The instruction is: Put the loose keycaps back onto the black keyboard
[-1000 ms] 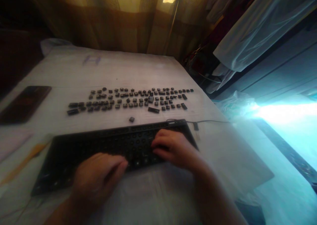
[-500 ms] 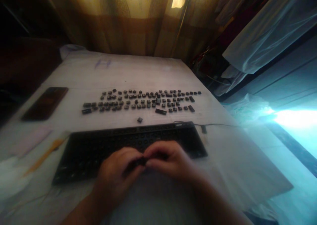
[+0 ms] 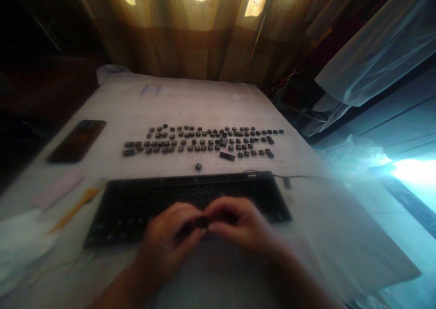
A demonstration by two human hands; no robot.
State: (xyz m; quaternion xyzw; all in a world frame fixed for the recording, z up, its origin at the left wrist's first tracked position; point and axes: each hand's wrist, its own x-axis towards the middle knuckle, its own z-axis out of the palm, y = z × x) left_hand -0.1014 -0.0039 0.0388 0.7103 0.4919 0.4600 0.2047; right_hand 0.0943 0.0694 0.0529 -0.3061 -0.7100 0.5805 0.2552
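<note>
My left hand (image 3: 166, 236) and my right hand (image 3: 243, 225) meet over the front edge of a black keyboard (image 3: 122, 213). Thumb and fingers of both are pinched together around a small dark keycap (image 3: 201, 221), blurred and mostly covered by the fingertips. Many of the keyboard's keys are off, leaving round key posts showing. Beyond it, loose black keycaps (image 3: 227, 156) lie in uneven rows on the white-covered table. One single keycap (image 3: 198, 166) sits apart, just behind the keyboard's back edge.
Left of the keyboard lie an orange-handled brush (image 3: 75, 209), a pink flat block (image 3: 59, 188) and a crumpled white cloth (image 3: 23, 245). A dark phone (image 3: 78, 141) rests farther back. The keyboard cable (image 3: 306, 177) runs off to the right. A curtain (image 3: 204, 41) hangs behind the table (image 3: 197, 98).
The whole view has shifted slightly, so things appear a little farther right. Both hands stay pinched together on the small keycap over the keyboard.
</note>
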